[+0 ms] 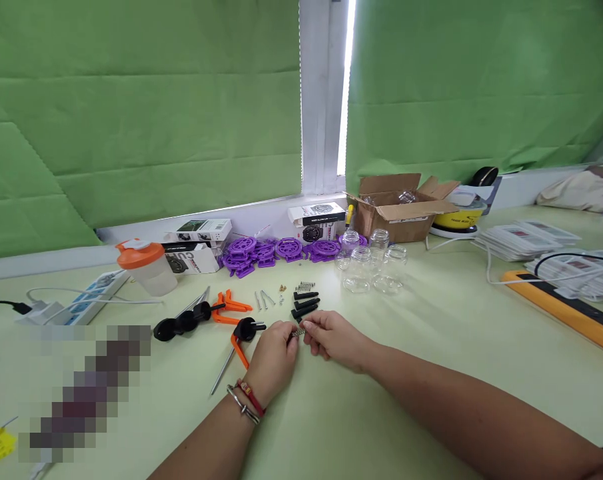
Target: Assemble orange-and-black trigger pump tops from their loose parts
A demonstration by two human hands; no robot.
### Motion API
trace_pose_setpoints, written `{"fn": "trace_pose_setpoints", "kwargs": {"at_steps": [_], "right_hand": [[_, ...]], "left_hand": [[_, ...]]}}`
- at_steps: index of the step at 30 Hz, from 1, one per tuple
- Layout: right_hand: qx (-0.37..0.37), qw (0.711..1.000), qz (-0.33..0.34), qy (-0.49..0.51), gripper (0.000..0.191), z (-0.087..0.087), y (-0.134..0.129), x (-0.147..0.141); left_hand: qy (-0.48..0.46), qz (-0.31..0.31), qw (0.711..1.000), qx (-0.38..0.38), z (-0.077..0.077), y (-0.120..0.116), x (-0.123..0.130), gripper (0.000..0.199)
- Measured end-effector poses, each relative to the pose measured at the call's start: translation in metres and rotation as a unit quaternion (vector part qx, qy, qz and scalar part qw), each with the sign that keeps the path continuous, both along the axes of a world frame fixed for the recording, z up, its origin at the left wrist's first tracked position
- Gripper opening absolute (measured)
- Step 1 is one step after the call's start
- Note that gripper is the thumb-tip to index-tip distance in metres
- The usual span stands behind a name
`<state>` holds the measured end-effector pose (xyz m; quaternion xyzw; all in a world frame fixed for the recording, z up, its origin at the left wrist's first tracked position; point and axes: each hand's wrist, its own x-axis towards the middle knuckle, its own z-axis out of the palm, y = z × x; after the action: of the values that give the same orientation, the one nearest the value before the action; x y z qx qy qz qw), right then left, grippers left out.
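A small metal coil spring (298, 332) stretches between my two hands above the table. My left hand (275, 350) is closed at the spring's left end, where something dark shows by the thumb, mostly hidden by the fingers. The fingertips of my right hand (331, 337) pinch the right end. Just beyond lie several black plastic pieces (305, 305), loose springs (305, 287), tiny brass-coloured parts (282, 289) and long screws (264, 299). Left of my hands rests an orange clamp-like handle (238, 350) fitted with a black part (245, 329) and a metal rod (222, 370).
More orange handles (231, 307) and black round parts (186, 322) lie left. Purple plastic wheels (288, 249), white boxes (198, 259), glass jars (358, 272) and a cardboard box (396, 217) line the back. A shaker cup (144, 267) and power strip (98, 293) stand left.
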<state>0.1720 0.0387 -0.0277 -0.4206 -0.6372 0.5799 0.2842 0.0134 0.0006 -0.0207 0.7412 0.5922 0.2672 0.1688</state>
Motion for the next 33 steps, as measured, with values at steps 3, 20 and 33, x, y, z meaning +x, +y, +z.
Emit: {"fn": "trace_pose_setpoints", "kwargs": {"at_steps": [3,20,33], "right_hand": [[-0.156,0.980,-0.030,0.120,0.019,0.002,-0.003,-0.008],[-0.294,0.926,-0.009,0.236,0.010,0.004,0.002,0.000],[0.169,0.969,-0.133,-0.123,0.019,0.015,0.060,0.018]], "left_hand": [[-0.022,-0.012,0.999,0.022,0.002,-0.001,0.000,0.020],[-0.097,-0.025,0.988,0.121,-0.001,0.002,-0.002,0.020],[-0.096,0.007,0.994,0.055,0.004,-0.008,0.000,0.032]]}}
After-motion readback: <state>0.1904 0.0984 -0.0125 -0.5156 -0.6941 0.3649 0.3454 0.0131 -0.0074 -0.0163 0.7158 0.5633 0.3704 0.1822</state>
